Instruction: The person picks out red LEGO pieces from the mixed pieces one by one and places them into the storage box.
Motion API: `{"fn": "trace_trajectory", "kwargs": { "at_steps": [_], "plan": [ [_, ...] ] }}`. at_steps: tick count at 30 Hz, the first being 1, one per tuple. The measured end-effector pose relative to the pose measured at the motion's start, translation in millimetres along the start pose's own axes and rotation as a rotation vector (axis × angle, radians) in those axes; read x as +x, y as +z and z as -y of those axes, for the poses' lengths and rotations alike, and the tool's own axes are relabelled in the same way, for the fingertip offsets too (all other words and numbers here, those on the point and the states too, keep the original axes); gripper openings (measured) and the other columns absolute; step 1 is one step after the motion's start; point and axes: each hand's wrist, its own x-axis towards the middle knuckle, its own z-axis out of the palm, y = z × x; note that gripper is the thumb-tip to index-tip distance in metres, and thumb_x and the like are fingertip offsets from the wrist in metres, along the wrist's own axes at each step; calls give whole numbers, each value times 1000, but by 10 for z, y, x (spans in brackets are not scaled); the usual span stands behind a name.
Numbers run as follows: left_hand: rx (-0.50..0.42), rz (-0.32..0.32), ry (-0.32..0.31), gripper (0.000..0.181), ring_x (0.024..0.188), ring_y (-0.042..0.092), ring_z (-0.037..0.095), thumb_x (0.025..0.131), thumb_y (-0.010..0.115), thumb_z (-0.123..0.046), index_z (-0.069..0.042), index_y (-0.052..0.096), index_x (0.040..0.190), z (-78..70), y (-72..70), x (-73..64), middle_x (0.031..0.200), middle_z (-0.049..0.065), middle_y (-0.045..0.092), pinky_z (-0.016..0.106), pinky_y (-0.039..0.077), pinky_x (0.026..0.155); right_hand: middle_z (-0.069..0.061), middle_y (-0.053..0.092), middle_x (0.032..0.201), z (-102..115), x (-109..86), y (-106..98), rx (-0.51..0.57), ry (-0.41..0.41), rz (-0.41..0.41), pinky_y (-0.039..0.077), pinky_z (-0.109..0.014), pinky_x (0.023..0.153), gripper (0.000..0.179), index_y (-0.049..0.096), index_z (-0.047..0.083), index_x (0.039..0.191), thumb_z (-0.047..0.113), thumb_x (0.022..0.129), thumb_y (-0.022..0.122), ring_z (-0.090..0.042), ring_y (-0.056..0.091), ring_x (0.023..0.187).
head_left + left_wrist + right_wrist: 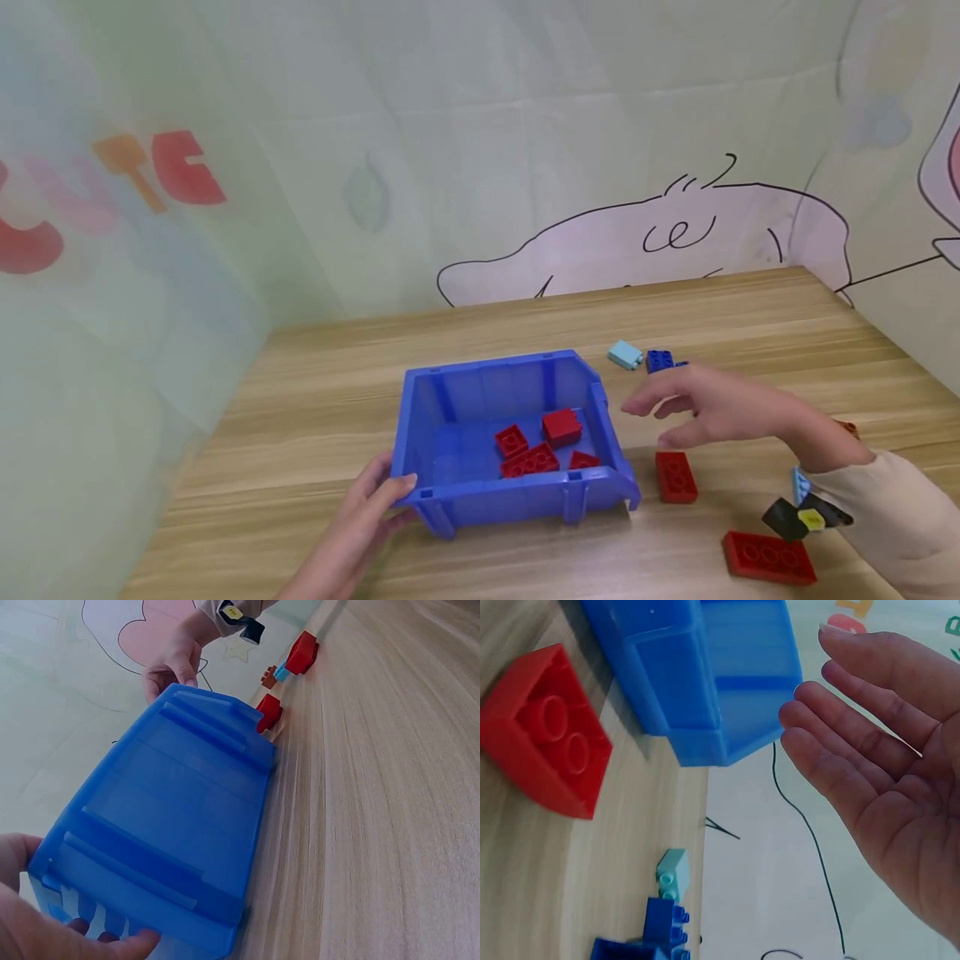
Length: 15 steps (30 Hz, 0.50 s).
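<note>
A blue plastic bin (495, 500) sits on the table with several red toy bricks (562, 427) inside it. My left hand (367, 508) grips the bin's left wall near its front corner, thumb over the rim and fingers outside below. In the air just right of the bin, my right hand (712, 410) holds nothing. Its palm and loosely bent fingers (840, 724) show in the right wrist view, beside the bin's edge. Below that hand, a red brick (677, 477) lies on the table with its hollow side up.
Another red brick (768, 558) lies near the front right, hollow side up. A pale blue brick (626, 355) and a dark blue brick (660, 361) are behind the bin's right side. Partly behind the right arm are a light blue piece (801, 483) and a brown piece (847, 428). Printed curtains (375, 167) border the table.
</note>
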Motion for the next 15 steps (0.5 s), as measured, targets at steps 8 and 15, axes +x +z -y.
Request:
{"fn": "trace_trajectory", "kwargs": {
  "at_steps": [8,15],
  "plan": [
    [1,-3,7,54,108,50,29,87,50,-14,7,34,134,14,-3,3,125,24,45,47,45,93,-13,59,118,-103,-183,46,29,15,-41,50,-24,85,37,61,8,119,15,83,69,-17,57,107],
    [-8,-11,7,52,107,50,28,87,50,-13,8,35,133,9,6,7,124,24,45,46,46,92,-17,57,119,-234,-297,128,95,77,-49,49,-20,85,40,57,3,120,13,84,68,-23,55,108]
  ]
}}
